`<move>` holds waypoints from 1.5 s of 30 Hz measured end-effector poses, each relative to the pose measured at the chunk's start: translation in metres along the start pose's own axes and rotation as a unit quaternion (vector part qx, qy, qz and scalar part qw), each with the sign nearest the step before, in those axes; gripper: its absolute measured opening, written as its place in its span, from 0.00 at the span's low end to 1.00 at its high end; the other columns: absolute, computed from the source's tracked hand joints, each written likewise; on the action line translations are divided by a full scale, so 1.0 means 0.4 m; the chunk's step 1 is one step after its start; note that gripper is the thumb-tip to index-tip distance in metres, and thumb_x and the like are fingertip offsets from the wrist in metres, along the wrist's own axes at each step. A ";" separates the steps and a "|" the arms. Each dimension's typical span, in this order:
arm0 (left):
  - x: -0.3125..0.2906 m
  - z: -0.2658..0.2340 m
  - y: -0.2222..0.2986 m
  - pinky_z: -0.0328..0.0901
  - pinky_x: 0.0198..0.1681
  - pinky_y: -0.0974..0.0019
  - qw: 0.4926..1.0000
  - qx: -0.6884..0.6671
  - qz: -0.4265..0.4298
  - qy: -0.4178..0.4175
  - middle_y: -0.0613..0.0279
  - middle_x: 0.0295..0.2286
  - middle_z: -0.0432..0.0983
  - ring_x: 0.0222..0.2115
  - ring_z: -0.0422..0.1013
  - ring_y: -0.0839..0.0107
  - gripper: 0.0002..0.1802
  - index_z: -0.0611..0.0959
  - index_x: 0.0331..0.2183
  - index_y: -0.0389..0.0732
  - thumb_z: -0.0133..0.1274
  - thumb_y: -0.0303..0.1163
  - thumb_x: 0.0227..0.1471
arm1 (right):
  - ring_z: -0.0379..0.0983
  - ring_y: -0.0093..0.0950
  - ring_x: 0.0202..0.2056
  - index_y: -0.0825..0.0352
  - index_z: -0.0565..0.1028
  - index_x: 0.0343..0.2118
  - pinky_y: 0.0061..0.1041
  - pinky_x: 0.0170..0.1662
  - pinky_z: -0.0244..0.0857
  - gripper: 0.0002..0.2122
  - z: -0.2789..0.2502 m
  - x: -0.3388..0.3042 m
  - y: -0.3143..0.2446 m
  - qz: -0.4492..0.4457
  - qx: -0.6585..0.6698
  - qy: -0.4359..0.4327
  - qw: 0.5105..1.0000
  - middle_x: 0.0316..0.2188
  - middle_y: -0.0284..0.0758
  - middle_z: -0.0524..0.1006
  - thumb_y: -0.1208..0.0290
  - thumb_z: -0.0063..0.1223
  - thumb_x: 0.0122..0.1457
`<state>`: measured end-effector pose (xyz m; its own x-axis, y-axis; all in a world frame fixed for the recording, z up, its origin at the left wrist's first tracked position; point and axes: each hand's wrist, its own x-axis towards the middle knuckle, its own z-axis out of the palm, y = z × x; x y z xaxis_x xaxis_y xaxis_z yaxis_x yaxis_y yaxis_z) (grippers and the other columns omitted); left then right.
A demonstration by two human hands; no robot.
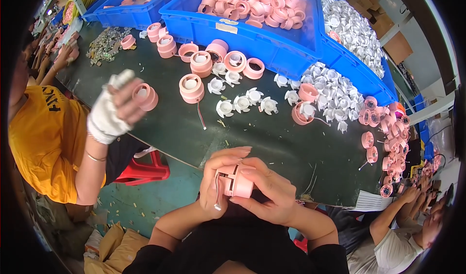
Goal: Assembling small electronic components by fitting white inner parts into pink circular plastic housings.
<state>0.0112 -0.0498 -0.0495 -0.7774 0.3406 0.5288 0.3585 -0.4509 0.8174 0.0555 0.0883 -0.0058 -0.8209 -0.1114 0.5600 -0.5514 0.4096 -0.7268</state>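
Close to my body, at the table's near edge, both hands are wrapped around a pink plastic housing (238,184). My left hand (212,177) grips its left side, where a short cable with a small white connector (217,206) hangs out. Around the right side of the housing curl the fingers and thumb of my right hand (272,191). Dark slots show in the part's wall. Beyond my hands stands another pink housing (192,88) with a cable trailing from it, and a few white fan wheels (241,104) lie beside it.
Blue bins hold pink rings (257,4) and white fan wheels (352,29). A heap of fan wheels (337,97) and many pink parts (395,148) cover the right side. At left, a co-worker's gloved hand (109,109) is by a pink part (145,97). A red stool (145,169) stands below.
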 end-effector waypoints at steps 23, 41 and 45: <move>0.052 -0.011 -0.019 0.58 0.53 0.58 0.995 0.013 -0.095 0.008 0.44 0.54 0.57 0.52 0.61 0.58 0.43 0.57 0.55 0.34 0.50 0.55 0.49 | 0.76 0.35 0.29 0.75 0.70 0.45 0.25 0.32 0.71 0.26 0.007 0.025 0.045 -0.054 -0.105 0.043 0.992 0.39 0.48 0.75 0.75 0.67 0.41; 0.122 -0.478 -0.053 0.58 0.46 0.54 0.598 0.746 -0.138 0.257 0.41 0.41 0.68 0.41 0.62 0.49 0.26 0.75 0.47 0.34 0.46 0.47 0.56 | 0.74 0.36 0.29 0.66 0.67 0.36 0.35 0.28 0.68 0.18 -0.239 0.061 0.232 0.179 -0.409 0.060 0.893 0.27 0.38 0.74 0.65 0.62 0.45; 0.112 -0.236 0.000 0.57 0.47 0.57 0.730 0.650 -0.020 0.208 0.48 0.40 0.65 0.43 0.60 0.53 0.30 0.72 0.49 0.35 0.60 0.36 0.45 | 0.74 0.40 0.31 0.66 0.68 0.32 0.37 0.32 0.69 0.19 -0.166 0.062 0.149 0.267 -0.303 -0.064 0.913 0.29 0.40 0.74 0.57 0.60 0.47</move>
<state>-0.0725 -0.1125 -0.0474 -0.7938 -0.0712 0.6040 0.3075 0.8099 0.4995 0.0120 0.1702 -0.0089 -0.9805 0.1624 0.1110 0.0846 0.8574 -0.5076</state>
